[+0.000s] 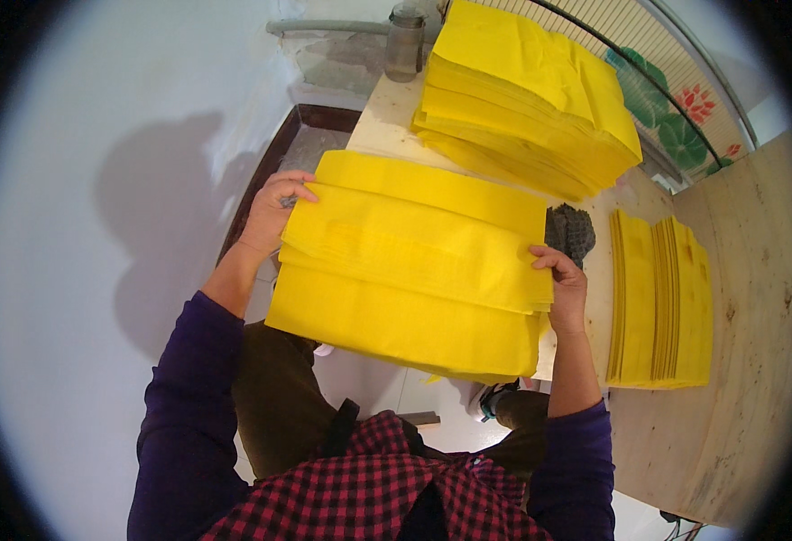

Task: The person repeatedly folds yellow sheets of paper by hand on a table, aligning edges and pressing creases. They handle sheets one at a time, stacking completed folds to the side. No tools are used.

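A thick bundle of yellow cloth (414, 239) lies crosswise between the hands, in front of the person's body. Its layers sit in steps: one at the back, a folded band across the middle, a broad one hanging nearest the lap. I take the step in hand to be steadying and lining up these layers. The next move, as I judge it, calls for both ends to be held level — otherwise the loose layers may slip over one another.

The left hand (274, 209) pinches the bundle's left end near its far corner, fingers bent over the top. The right hand (566, 287) has the right end, lower down, fingertips curled onto the middle band; from where I stand I can't make out how far either grip reaches underneath. The bundle covers the left part of the worktop (391, 126) and its near side reaches out over the floor (373, 383); whether anything props it from below, I can't tell.

Just beyond the right hand a crumpled dark grey rag (570, 234) lies on the worktop. A tall yellow pile (522, 99) fills the far end, and a glass jar (405, 45) stands by the far left corner. Along the right edge sit narrower yellow stacks (631, 302), side by side — next to a broad wooden board (748, 298).
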A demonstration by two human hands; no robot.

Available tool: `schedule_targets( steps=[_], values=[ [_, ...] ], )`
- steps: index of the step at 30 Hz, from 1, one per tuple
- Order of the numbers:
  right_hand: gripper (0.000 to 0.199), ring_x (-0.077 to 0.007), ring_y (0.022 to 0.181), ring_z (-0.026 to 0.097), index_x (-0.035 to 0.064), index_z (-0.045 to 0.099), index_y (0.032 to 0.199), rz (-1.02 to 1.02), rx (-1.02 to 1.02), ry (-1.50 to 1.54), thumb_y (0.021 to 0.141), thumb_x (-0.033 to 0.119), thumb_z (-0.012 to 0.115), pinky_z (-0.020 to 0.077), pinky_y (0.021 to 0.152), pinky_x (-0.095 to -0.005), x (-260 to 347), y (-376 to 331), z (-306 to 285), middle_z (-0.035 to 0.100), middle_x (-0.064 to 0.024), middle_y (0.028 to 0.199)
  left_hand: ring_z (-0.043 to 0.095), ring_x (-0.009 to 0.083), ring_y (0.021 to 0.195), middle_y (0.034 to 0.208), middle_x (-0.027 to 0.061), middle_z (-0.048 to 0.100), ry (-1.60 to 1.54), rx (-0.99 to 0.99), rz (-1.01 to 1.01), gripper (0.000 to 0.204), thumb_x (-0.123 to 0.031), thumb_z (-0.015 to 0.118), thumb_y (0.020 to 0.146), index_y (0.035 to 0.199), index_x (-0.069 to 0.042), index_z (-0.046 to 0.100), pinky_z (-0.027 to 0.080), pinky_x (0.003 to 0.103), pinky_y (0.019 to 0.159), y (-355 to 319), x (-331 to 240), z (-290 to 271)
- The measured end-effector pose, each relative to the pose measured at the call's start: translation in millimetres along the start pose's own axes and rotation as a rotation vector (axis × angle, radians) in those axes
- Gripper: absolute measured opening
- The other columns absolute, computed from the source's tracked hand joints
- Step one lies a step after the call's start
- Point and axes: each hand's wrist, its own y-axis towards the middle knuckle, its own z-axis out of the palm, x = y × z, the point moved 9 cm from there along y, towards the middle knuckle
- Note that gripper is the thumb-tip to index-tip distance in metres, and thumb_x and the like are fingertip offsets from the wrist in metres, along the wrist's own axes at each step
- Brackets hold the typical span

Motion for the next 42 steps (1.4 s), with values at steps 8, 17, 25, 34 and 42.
schedule_targets(
  steps=[8,17,25,34,42],
  values=[
    [0.013,-0.0172,0.102,0.060,0.0031,0.065,0.088,-0.020,-0.001,-0.012,0.081,-0.007,0.067,0.0479,0.089,-0.0280,-3.0,-3.0,1.8,0.064,-0.0084,0.113,0.054,0.0217,0.111,0.119,0.0081,0.058,0.011,0.027,-0.061,0.018,0.000,0.075,0.071,0.087,-0.005,0.069,0.044,0.031,0.095,-2.8,2.0,3.0],
    [0.013,-0.0190,0.104,0.060,0.0028,0.065,0.091,-0.012,-0.013,-0.043,0.081,-0.005,0.068,0.0477,0.090,-0.0294,-2.8,-4.5,1.2,0.063,-0.0087,0.116,0.053,0.0221,0.114,0.125,0.0089,0.056,-0.102,-0.039,-0.026,0.025,0.001,0.075,0.071,0.094,-0.006,0.070,0.044,0.033,0.095,-4.6,-3.7,-5.0],
    [0.013,-0.0194,0.105,0.059,0.0038,0.066,0.091,-0.013,-0.003,-0.045,0.082,-0.006,0.068,0.0485,0.090,-0.0317,-0.9,-5.0,2.3,0.063,-0.0085,0.115,0.051,0.0233,0.116,0.126,0.0073,0.057,0.033,0.001,0.059,0.024,-0.004,0.078,0.071,0.093,-0.012,0.073,0.041,0.033,0.097,-12.6,-13.4,-2.8],
    [0.014,-0.0199,0.106,0.059,0.0036,0.066,0.091,-0.010,-0.007,-0.065,0.081,-0.007,0.067,0.0464,0.094,-0.0323,-2.1,-5.0,1.7,0.064,-0.0092,0.115,0.050,0.0220,0.118,0.127,0.0076,0.057,0.087,-0.007,0.166,0.017,0.000,0.074,0.075,0.087,-0.012,0.074,0.041,0.034,0.097,-14.3,-10.5,-5.9],
    [0.014,-0.0214,0.109,0.058,0.0029,0.066,0.090,0.015,-0.005,-0.050,0.081,-0.008,0.066,0.0452,0.096,-0.0332,-6.0,-5.4,-0.7,0.063,-0.0098,0.117,0.054,0.0214,0.114,0.126,0.0076,0.059,0.108,-0.034,0.003,0.031,0.013,0.049,0.080,0.088,-0.007,0.072,0.040,0.032,0.096,-18.3,-3.0,-13.7]
  ],
)
